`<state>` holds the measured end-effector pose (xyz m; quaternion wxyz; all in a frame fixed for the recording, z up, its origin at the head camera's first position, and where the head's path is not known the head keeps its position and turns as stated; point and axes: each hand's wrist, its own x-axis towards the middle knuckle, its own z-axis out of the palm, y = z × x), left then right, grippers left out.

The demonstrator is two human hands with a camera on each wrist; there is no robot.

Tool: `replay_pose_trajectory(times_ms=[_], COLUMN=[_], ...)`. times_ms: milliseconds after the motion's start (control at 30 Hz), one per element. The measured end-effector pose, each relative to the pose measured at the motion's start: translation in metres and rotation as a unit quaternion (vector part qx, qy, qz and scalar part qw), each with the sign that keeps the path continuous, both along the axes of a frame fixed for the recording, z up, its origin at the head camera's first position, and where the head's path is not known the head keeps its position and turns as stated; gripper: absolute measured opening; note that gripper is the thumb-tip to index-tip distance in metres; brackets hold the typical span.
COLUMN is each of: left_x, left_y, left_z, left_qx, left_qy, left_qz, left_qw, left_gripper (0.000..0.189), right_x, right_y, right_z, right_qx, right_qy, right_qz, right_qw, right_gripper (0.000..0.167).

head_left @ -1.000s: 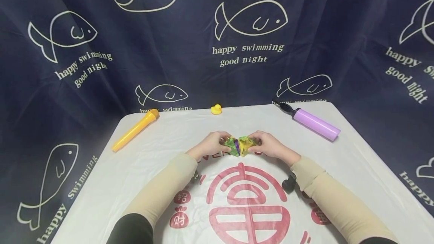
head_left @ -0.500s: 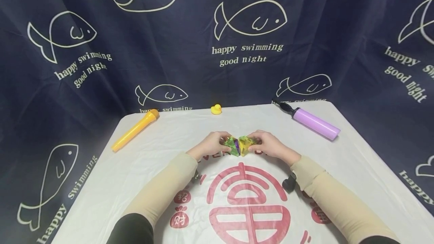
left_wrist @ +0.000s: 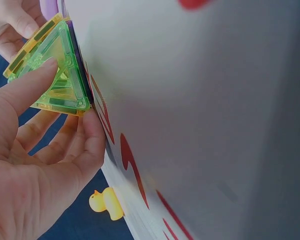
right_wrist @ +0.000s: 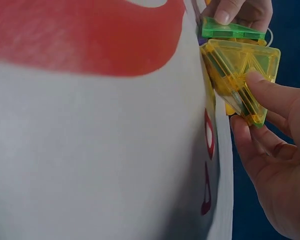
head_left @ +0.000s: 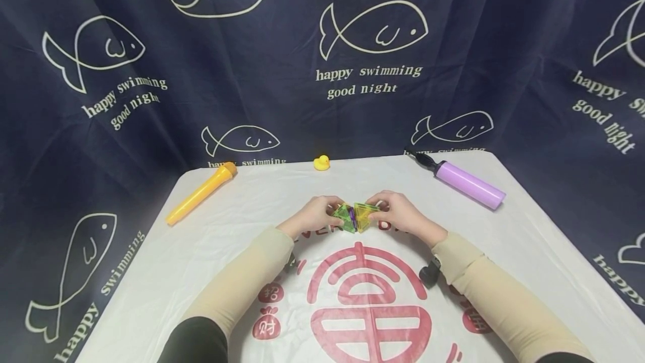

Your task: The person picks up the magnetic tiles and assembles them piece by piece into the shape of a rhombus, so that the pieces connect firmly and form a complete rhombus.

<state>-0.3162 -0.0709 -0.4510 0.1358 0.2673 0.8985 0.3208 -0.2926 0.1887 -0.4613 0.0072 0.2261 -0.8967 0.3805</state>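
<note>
In the middle of the table, my left hand (head_left: 317, 214) grips a small shape of see-through magnetic tiles, with a green triangle tile (left_wrist: 75, 92) facing out. The thumb lies on the green face and the fingers curl behind it. My right hand (head_left: 398, 212) pinches a similar shape with a yellow tile (right_wrist: 232, 52) in front and green edges, its thumb on the yellow face. A purple tile (head_left: 352, 218) shows between the two shapes. Their near corners come close together, low over the tablecloth.
An orange toy microphone (head_left: 201, 195) lies at the left, and a yellow rubber duck (head_left: 321, 163) sits at the back edge. A purple hand pump (head_left: 468, 184) with a black end lies back right. The white tablecloth (head_left: 211, 268) has red print; a dark curtain (head_left: 282, 88) stands behind.
My right hand has risen slightly and turned the yellow shape, so its top edge lies more level and it sits closer to the purple tile. The left hand has hardly moved.
</note>
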Motion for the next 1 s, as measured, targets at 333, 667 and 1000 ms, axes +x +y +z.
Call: replay_pose_trajectory(times_ms=[333,667,1000], left_x=[0.0,0.001,-0.001], left_y=[0.0,0.001,0.002], left_z=[0.0,0.001,0.0], left_qx=[-0.003,-0.001,-0.002], left_qy=[-0.013,-0.009,-0.014], left_qz=[0.008,0.004,0.007], left_qw=[0.9999,0.9999,0.9999], left_gripper=[0.045,0.045,0.045], right_x=[0.002,0.001,0.001], right_y=[-0.004,-0.007,-0.007], right_z=[0.008,0.011,0.011], right_qx=[-0.009,-0.016,-0.011], right_qy=[0.0,0.003,-0.004], right_qz=[-0.006,-0.007,-0.012], right_qw=[0.9999,0.9998,0.9999], right_gripper=[0.026,0.024,0.024])
